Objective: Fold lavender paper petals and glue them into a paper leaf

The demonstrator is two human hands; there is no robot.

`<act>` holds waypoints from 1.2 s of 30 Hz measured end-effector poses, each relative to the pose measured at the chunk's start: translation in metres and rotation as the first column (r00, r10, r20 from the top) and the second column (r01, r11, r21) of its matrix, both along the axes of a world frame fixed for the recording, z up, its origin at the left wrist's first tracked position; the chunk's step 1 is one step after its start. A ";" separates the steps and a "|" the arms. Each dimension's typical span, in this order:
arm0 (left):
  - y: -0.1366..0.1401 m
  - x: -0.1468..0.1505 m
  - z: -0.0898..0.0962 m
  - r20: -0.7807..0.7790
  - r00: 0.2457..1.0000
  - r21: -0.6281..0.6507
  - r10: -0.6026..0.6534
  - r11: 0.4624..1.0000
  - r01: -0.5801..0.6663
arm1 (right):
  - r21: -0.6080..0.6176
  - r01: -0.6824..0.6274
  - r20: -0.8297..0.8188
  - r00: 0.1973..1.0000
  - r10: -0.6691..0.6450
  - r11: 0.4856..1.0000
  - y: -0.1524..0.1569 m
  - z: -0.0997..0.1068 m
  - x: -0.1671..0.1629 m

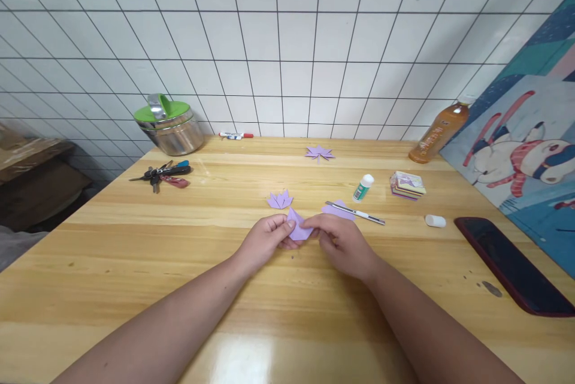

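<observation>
Fingers [277, 220], left hand [264, 241]: pinching folded, pointed lilac paper piece [298, 233] over middle of pale wooden counter [296, 294]. Right hand [344, 244]: touching piece's right side with index; can't tell if pinching. Hold left grip steady, match edges, crease outward.

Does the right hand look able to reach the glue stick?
Probably yes: the glue stick sits a little beyond the right hand, with only a slim pen-like tool and purple sheet lying low between. The hand touches the folded purple paper, though.
</observation>
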State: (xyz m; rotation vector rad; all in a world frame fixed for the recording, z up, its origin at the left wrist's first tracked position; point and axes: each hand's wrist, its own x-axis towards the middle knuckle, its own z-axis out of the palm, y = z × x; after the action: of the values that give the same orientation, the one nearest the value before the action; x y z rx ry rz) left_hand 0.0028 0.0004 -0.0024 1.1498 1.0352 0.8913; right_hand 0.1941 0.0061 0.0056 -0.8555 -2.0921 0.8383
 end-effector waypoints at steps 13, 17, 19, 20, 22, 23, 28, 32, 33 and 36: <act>0.002 -0.002 -0.005 0.011 1.000 0.004 -0.023 1.000 0.023 | 0.314 0.040 0.117 0.990 -0.080 0.949 0.007 -0.006 0.002; 0.002 0.000 -0.003 0.001 1.000 0.010 -0.029 1.000 0.029 | 0.347 0.037 0.148 0.985 -0.093 0.937 0.007 -0.005 0.003; 0.002 0.001 -0.003 0.026 0.998 0.014 -0.057 0.998 0.057 | 0.354 0.036 0.152 0.984 -0.095 0.934 0.007 -0.004 0.002; 0.002 0.001 -0.003 0.041 0.997 0.015 -0.073 0.997 0.072 | 0.355 0.035 0.154 0.983 -0.096 0.934 0.007 -0.004 0.001; 0.002 0.001 -0.005 0.058 0.994 0.023 -0.095 0.995 0.094 | 0.354 0.031 0.160 0.983 -0.094 0.935 0.006 -0.003 0.000; 0.002 0.001 -0.006 0.060 0.993 0.032 -0.099 0.995 0.097 | 0.352 0.027 0.167 0.982 -0.091 0.936 0.006 -0.003 0.000; 0.002 0.000 -0.007 0.047 0.996 0.059 -0.074 0.996 0.071 | 0.364 -0.025 0.218 0.974 -0.059 0.931 0.006 -0.004 0.001; 0.002 0.001 -0.007 0.035 0.997 0.072 -0.062 0.996 0.059 | 0.381 0.023 0.216 0.970 -0.113 0.924 0.007 -0.008 0.000; 0.002 0.002 -0.007 0.034 0.997 0.076 -0.064 0.995 0.061 | 0.383 0.038 0.221 0.967 -0.131 0.923 0.006 -0.008 0.000; 0.000 0.005 -0.008 0.024 0.998 0.098 -0.065 0.993 0.062 | 0.385 0.060 0.272 0.946 -0.176 0.921 0.004 -0.006 -0.003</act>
State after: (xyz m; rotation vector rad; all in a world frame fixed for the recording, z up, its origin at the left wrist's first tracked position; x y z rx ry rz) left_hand 0.0080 0.0002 -0.0102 1.2419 0.9365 0.9127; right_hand 0.1912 0.0100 0.0000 -0.9323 -2.3311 0.2348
